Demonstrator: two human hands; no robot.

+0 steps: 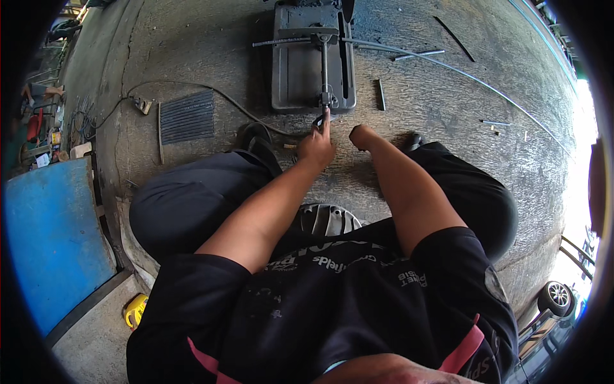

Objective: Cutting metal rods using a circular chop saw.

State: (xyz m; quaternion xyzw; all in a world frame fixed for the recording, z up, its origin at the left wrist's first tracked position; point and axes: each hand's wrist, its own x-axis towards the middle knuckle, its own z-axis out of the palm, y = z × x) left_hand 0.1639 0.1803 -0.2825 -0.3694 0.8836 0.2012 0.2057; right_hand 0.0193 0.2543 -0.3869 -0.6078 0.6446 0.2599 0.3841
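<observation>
You sit low on the concrete floor (448,102), knees spread, facing the dark grey chop-saw base (300,70). Your left hand (316,146) reaches forward with its index finger extended, the fingertip touching the vise crank handle (326,99) at the near edge of the base. Your right hand (362,136) rests curled just beside it, apart from the handle, holding nothing visible. A threaded rod (281,42) lies across the vise at the far end of the base. A long thin metal rod (473,80) runs away to the right. A ribbed black mat (187,116) lies left of the base, near a power cable (192,85). A blue panel (48,237) lies at far left.
</observation>
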